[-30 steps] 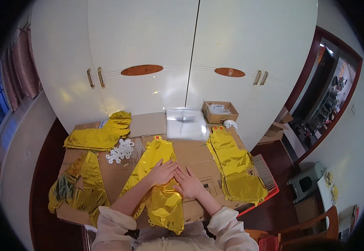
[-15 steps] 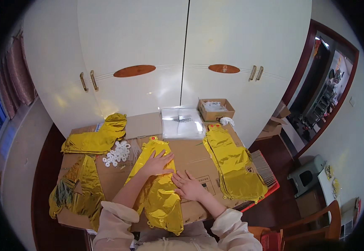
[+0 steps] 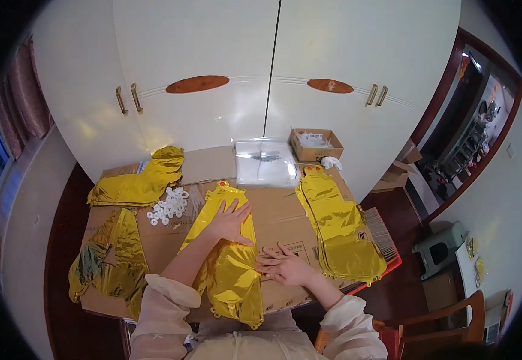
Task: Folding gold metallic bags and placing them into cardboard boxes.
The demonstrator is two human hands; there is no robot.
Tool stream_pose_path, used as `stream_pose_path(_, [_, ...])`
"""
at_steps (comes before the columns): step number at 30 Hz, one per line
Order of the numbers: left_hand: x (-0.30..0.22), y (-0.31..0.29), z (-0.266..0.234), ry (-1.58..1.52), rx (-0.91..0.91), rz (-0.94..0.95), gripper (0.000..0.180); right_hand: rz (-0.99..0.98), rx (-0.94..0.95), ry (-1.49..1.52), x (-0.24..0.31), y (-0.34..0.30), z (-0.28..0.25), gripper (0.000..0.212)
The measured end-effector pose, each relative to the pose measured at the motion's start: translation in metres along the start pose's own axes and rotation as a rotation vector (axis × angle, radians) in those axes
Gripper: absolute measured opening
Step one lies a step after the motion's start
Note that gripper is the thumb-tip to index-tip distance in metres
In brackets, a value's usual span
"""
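Crumpled gold foil (image 3: 117, 258) lies at the left, with white rings (image 3: 168, 207) near it. The middle foil piece (image 3: 234, 282) lies lengthwise on the cardboard (image 3: 276, 210), its lower end reaching the near edge. The left hand (image 3: 229, 223) presses it, fingers spread, gripping nothing. The right hand (image 3: 285, 266), also splayed and empty, lies beside it; whether its fingertips touch the foil is unclear. A dragging palm could crease the thin foil or slide it lapward. Farther right lies another gold stack (image 3: 345, 234).
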State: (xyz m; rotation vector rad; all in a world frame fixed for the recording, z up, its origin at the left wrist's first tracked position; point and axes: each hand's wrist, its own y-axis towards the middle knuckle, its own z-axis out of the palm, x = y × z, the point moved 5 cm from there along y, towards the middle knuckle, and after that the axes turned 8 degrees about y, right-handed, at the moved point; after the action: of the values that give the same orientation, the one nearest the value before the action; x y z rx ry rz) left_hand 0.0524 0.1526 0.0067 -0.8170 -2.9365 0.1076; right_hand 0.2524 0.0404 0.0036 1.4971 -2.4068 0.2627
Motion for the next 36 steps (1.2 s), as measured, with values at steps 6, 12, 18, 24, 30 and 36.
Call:
stream_pose_path(6, [0.002, 0.003, 0.0, 0.003, 0.04, 0.005, 0.13, -0.034, 0.016, 0.041, 0.004, -0.008, -0.003, 0.039])
stream_pose_path(12, [0.002, 0.009, -0.001, 0.054, 0.125, -0.011, 0.136, -0.042, 0.004, 0.041, 0.01, -0.017, -0.003, 0.039])
stream_pose_path(18, [0.008, 0.015, 0.003, 0.036, 0.122, -0.058, 0.137, -0.042, -0.027, 0.085, 0.01, -0.02, 0.001, 0.039])
stream_pose_path(24, [0.012, 0.02, 0.002, 0.061, 0.154, -0.067, 0.135, -0.025, 0.006, 0.075, 0.014, -0.02, -0.001, 0.039])
stream_pose_path(30, [0.024, 0.027, 0.003, 0.029, 0.109, -0.132, 0.13, -0.027, 0.018, 0.076, 0.015, -0.018, -0.003, 0.039])
stream_pose_path(36, [0.033, 0.039, 0.007, 0.008, 0.075, -0.191, 0.118, -0.017, 0.021, 0.056, 0.014, -0.019, -0.001, 0.039])
